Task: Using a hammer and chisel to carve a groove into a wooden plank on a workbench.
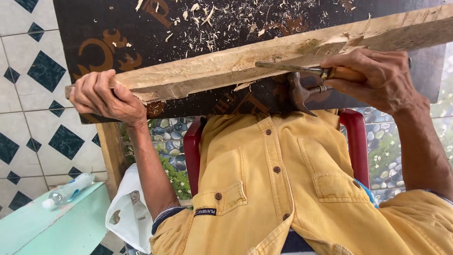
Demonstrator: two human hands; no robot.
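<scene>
While hands grip plank [226, 71] and chisel [302, 70]: shavings [212, 28], hammer [299, 92] beneath

A small dark rectangular label [205, 212] with pale lettering sat on the yellow shirt's left pocket flap. A white plastic bag [126, 212] hung near left. A clear bottle [66, 191] with a white cap lay on the pale green surface [56, 226], far left.
</scene>
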